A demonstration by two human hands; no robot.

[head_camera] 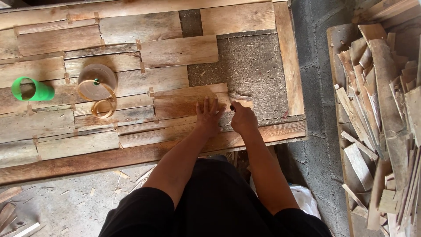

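Observation:
My left hand [208,116] lies flat, fingers spread, on a reddish wooden plank [184,105] set among several weathered planks on a framed board [289,57]. My right hand [243,119] is closed around a small dark tool handle at the plank's right end, beside a thin pale wood sliver [240,97]. What the tool is cannot be made out. The planks cover the left part of the board; a rough grey-brown backing [252,66] shows on the right.
A roll of tan tape [97,82] with a loose curl lies on the planks at left, near a green cylinder [31,89]. A pile of scrap wood pieces [381,109] fills a tray at right. Shavings litter the concrete floor [66,202].

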